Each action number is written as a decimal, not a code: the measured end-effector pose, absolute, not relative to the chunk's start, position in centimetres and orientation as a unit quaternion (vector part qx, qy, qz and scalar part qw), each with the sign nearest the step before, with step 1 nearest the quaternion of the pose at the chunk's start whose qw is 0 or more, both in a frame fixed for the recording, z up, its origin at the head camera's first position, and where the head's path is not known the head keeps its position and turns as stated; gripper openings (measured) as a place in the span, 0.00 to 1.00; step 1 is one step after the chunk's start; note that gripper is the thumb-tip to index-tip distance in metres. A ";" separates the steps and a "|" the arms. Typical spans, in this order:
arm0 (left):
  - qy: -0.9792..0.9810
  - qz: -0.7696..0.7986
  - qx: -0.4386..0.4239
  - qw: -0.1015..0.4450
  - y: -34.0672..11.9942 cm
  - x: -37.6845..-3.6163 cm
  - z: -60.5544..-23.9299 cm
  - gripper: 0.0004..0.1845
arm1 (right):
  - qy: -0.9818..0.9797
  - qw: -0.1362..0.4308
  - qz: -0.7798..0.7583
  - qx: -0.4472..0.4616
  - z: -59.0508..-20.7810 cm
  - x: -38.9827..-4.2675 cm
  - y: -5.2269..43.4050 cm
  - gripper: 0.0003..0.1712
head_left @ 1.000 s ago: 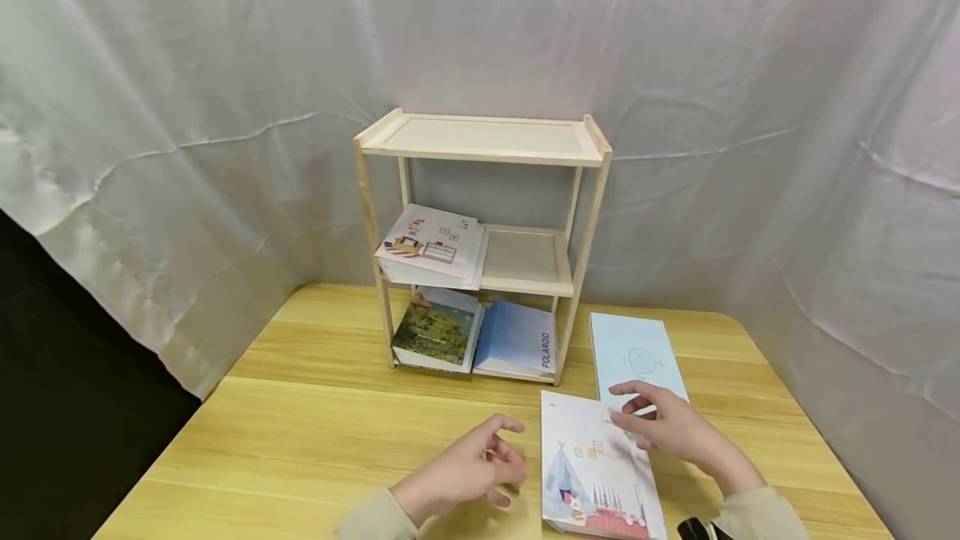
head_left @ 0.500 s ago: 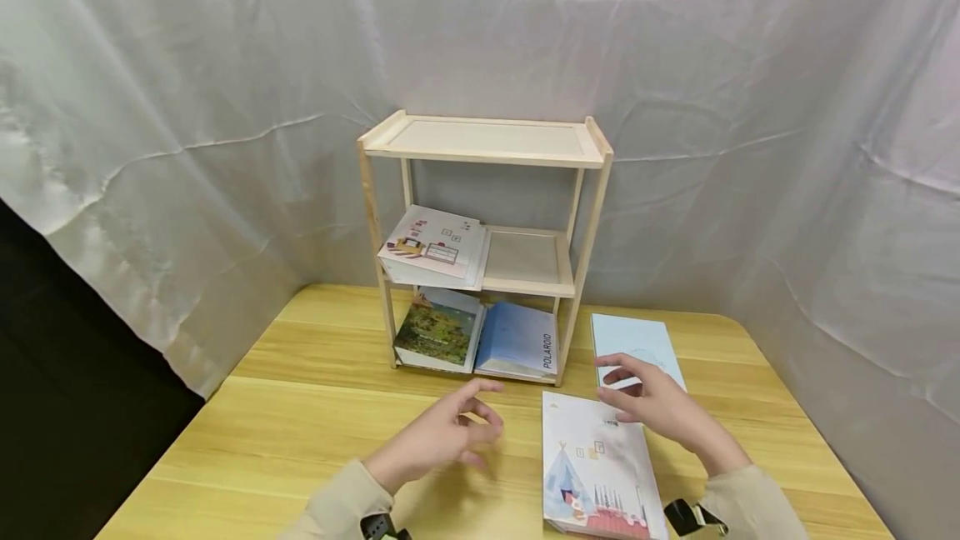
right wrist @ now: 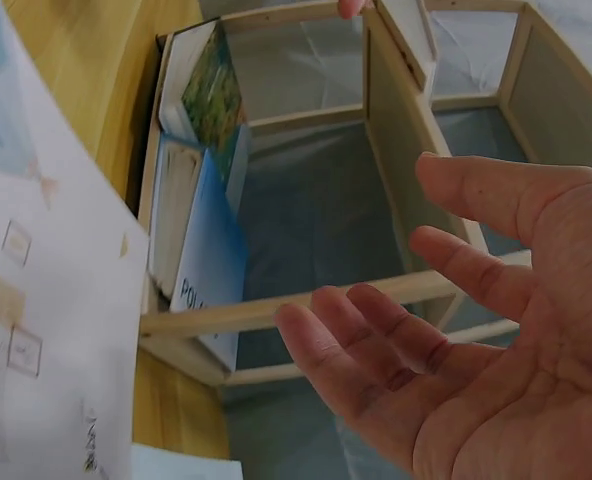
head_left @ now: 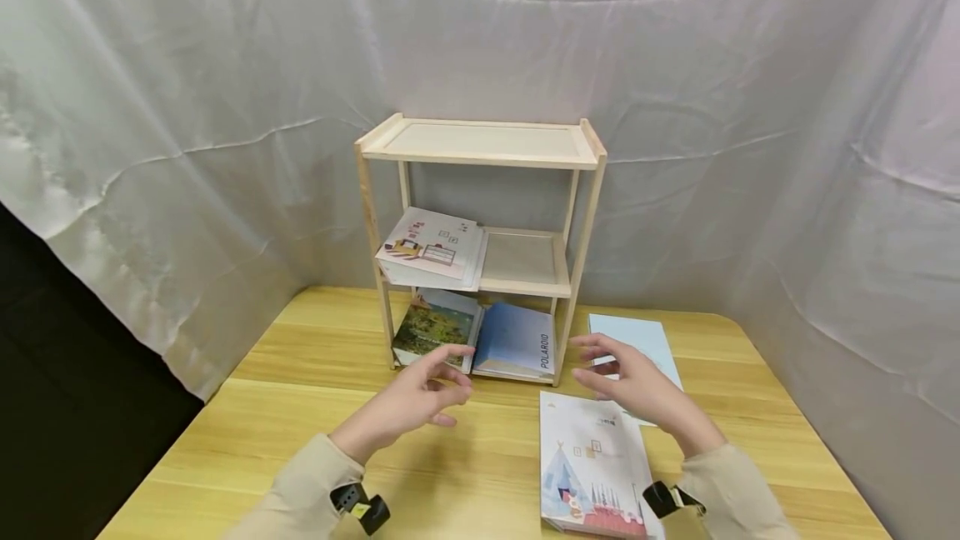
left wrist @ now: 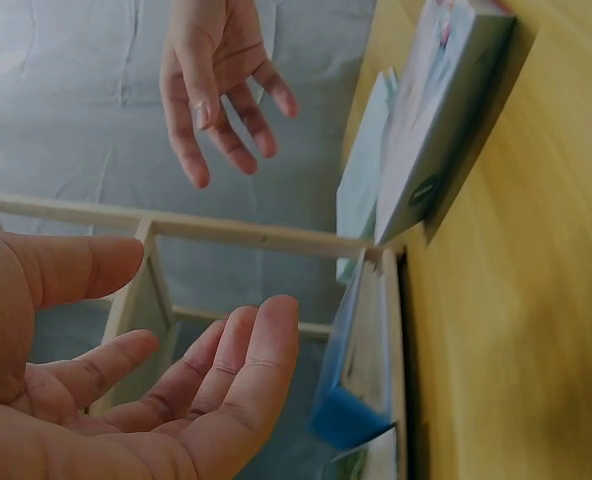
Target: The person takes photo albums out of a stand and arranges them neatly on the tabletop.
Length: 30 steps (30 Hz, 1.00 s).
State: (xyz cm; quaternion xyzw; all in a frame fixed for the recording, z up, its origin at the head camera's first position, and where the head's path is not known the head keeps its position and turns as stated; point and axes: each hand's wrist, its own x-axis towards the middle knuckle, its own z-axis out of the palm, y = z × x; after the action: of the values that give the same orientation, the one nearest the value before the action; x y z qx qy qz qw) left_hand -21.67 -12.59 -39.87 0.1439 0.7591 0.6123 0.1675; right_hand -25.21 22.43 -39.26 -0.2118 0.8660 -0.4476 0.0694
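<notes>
Both hands hover above the surface (head_left: 300, 423) with wide, empty grips, palms facing each other. The left hand (head_left: 405, 402) is raised before the green landscape book (head_left: 438, 327); the right hand (head_left: 633, 386) is near the blue book marked POLAROID (head_left: 517, 340). Both books lean on the bottom tier of the wooden shelf (head_left: 480, 144). A tent-cover book (head_left: 592, 465) lies flat beneath the right forearm, a pale blue book (head_left: 637, 336) beyond it.

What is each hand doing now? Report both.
Left hand: open, fingers relaxed, holding nothing.
Right hand: open, fingers spread, holding nothing.
</notes>
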 end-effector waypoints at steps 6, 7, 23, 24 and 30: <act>0.778 0.598 0.143 0.133 -13.8 -22.1 -38.6 0.31 | 0.859 0.066 -0.451 -0.233 -38.4 -25.8 21.4 0.28; 0.779 0.596 0.143 0.130 -14.0 -22.2 -38.3 0.31 | 0.858 0.067 -0.453 -0.232 -38.3 -25.8 21.2 0.28; 0.783 0.609 0.123 0.036 -18.4 -23.1 -33.1 0.32 | 0.839 0.086 -0.485 -0.234 -36.0 -26.9 18.9 0.28; 0.783 0.610 0.123 0.031 -18.7 -23.1 -32.8 0.33 | 0.838 0.087 -0.487 -0.232 -35.9 -27.0 18.8 0.28; 0.790 0.604 0.106 0.015 -19.7 -23.3 -31.9 0.33 | 0.827 0.079 -0.496 -0.252 -35.2 -27.8 18.2 0.28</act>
State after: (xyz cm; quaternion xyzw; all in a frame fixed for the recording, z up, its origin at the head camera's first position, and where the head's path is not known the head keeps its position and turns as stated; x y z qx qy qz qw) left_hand -23.27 -19.65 -31.91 0.1057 0.7900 0.6038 0.0150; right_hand -27.82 18.23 -35.19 -0.2524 0.8272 -0.4958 0.0790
